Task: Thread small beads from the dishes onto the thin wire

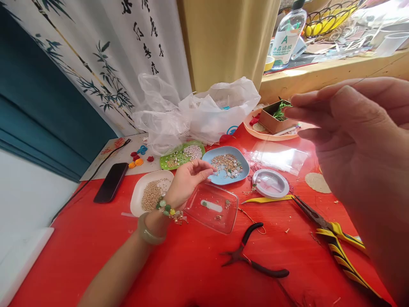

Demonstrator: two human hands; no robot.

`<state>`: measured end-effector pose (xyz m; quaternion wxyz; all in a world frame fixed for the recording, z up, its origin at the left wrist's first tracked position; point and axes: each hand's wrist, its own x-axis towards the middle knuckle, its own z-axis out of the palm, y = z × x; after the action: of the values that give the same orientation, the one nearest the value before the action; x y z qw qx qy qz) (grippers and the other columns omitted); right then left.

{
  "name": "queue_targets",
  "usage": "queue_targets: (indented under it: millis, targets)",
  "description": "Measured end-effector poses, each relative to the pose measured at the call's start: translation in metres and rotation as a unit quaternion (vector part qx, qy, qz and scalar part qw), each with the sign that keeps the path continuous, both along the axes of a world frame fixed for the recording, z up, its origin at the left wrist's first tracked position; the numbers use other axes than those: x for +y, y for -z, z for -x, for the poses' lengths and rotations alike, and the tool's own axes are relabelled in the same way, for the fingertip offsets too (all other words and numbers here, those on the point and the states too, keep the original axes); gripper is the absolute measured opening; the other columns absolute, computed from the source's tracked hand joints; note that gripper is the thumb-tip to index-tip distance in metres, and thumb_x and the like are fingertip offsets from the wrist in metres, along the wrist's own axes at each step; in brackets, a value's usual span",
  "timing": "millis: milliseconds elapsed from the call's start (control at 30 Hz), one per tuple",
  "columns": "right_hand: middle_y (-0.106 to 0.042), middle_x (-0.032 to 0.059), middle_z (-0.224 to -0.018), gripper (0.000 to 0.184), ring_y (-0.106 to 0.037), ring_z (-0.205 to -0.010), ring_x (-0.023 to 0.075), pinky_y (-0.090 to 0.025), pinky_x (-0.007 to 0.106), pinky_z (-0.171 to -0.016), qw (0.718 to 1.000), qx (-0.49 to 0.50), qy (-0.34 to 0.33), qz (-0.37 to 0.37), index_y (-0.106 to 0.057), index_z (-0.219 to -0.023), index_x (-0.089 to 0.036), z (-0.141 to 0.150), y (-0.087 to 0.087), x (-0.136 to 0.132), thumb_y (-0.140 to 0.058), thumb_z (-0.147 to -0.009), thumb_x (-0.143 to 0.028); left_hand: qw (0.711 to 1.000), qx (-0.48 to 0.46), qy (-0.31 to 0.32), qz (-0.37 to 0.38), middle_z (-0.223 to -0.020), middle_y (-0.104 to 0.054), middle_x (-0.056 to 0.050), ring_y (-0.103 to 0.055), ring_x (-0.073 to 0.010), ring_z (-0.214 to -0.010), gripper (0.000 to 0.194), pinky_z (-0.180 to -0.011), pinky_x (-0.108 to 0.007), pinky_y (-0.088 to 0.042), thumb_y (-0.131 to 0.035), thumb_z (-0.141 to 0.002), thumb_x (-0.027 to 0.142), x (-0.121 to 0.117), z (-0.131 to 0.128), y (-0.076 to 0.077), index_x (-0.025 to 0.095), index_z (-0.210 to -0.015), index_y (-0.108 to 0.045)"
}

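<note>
My left hand [188, 179] reaches over the red table, palm up, fingers curled, its fingertips at the rim of the blue dish [238, 170] of mixed beads. Whether it pinches a bead I cannot make out. A beaded bracelet and a jade bangle sit on that wrist. My right hand [358, 145] is raised close to the camera, thumb and forefinger pinched together on a thin wire that runs up to the right. Below my left hand lies a clear plastic tray [212, 209] with a few small pieces.
A white dish of gold beads [150, 194], a green dish of pearls [182, 155], a round thread spool [271, 183], black pliers [252, 260], yellow-handled pliers [335, 238], a phone [111, 182], plastic bags [204, 113] and a small box on a plate [275, 121] lie about.
</note>
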<state>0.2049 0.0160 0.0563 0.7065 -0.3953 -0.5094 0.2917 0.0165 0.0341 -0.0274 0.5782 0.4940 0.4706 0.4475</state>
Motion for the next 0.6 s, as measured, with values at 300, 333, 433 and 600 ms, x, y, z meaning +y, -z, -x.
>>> queue_targets:
  millis: [300,333,433,600]
  targets:
    - [-0.061,0.0044,-0.081,0.01,-0.062,-0.078,0.015,-0.05,0.027,-0.063,0.998,-0.045,-0.024,-0.039,-0.056,-0.072,-0.016,0.021,-0.034,0.003,-0.05,-0.079,-0.017,0.993,-0.113,0.027,0.008,-0.105,-0.062,-0.011,-0.054,-0.015,-0.102,0.008,-0.087,-0.028,-0.038,-0.053,-0.076,0.013,0.013,-0.017,0.011,0.014,-0.071,-0.046]
    - [-0.061,0.0038,-0.083,0.009,-0.062,-0.081,0.0149,-0.049,0.026,-0.064,0.995,-0.057,-0.05,-0.061,-0.056,-0.075,-0.016,0.02,-0.037,0.006,-0.049,-0.08,-0.019,0.991,-0.128,0.041,0.014,-0.105,-0.062,-0.011,-0.054,-0.0155,-0.104,0.009,-0.089,-0.029,-0.036,-0.053,-0.076,0.013,0.015,-0.02,0.01,0.015,-0.071,-0.045]
    - [-0.061,0.0018,-0.087,0.011,-0.061,-0.089,0.0138,-0.049,0.024,-0.071,0.982,-0.082,-0.121,-0.119,-0.057,-0.083,-0.016,0.014,-0.044,0.018,-0.048,-0.081,-0.023,0.979,-0.178,0.096,0.028,-0.097,-0.066,-0.012,-0.058,-0.0182,-0.097,0.013,-0.091,-0.033,-0.036,-0.054,-0.076,0.016,0.017,-0.026,0.008,0.015,-0.071,-0.043]
    - [-0.063,0.007,-0.087,0.015,-0.063,-0.081,0.0149,-0.05,0.026,-0.07,0.98,-0.073,-0.109,-0.152,-0.058,-0.086,-0.009,0.005,-0.051,0.044,-0.051,-0.079,-0.021,0.961,-0.211,0.165,0.063,-0.084,-0.068,-0.012,-0.064,-0.0206,-0.083,0.019,-0.081,-0.036,-0.042,-0.056,-0.076,0.022,0.007,-0.019,0.001,0.017,-0.073,-0.038]
